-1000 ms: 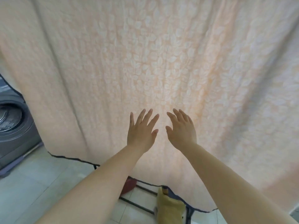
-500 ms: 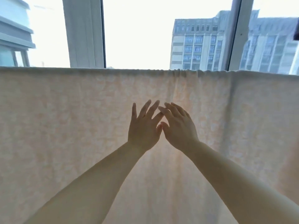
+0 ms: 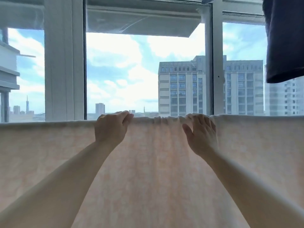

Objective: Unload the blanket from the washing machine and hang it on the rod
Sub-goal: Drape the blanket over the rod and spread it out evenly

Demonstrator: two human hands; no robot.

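My left hand (image 3: 111, 126) curls its fingers over the top fold of the pale peach textured blanket (image 3: 151, 170); my right hand (image 3: 201, 134) lies spread and flat on the same fold, thumb apart. The blanket already hangs over the hidden rod. Between my hands it's bunched, so I'd slide them apart, evenly
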